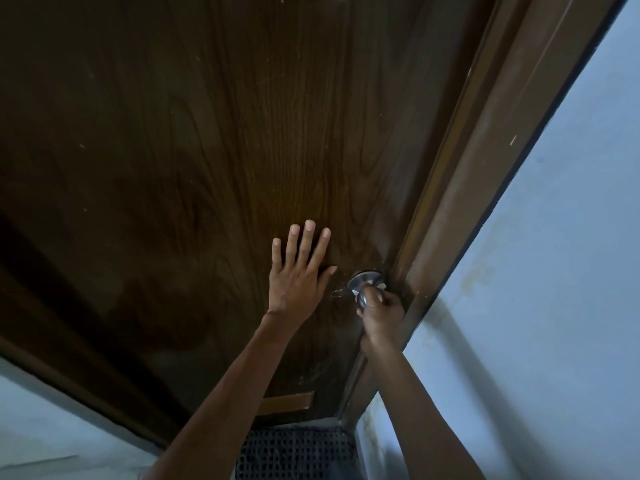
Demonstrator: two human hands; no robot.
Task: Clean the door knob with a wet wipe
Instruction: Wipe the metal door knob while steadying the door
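Observation:
A round silver door knob (363, 282) sits at the right edge of a dark brown wooden door (207, 150). My right hand (382, 315) is wrapped around the knob from below. Small white bits of a wet wipe (356, 292) show between the fingers and the metal. Most of the wipe is hidden under the hand. My left hand (299, 271) lies flat on the door just left of the knob, fingers spread and pointing up, holding nothing.
A brown door frame (485, 168) runs along the door's right side, against a pale blue wall (554, 271). A dark perforated mat (294, 452) lies on the floor at the door's foot. A light wooden patch (287, 401) is fixed low on the door.

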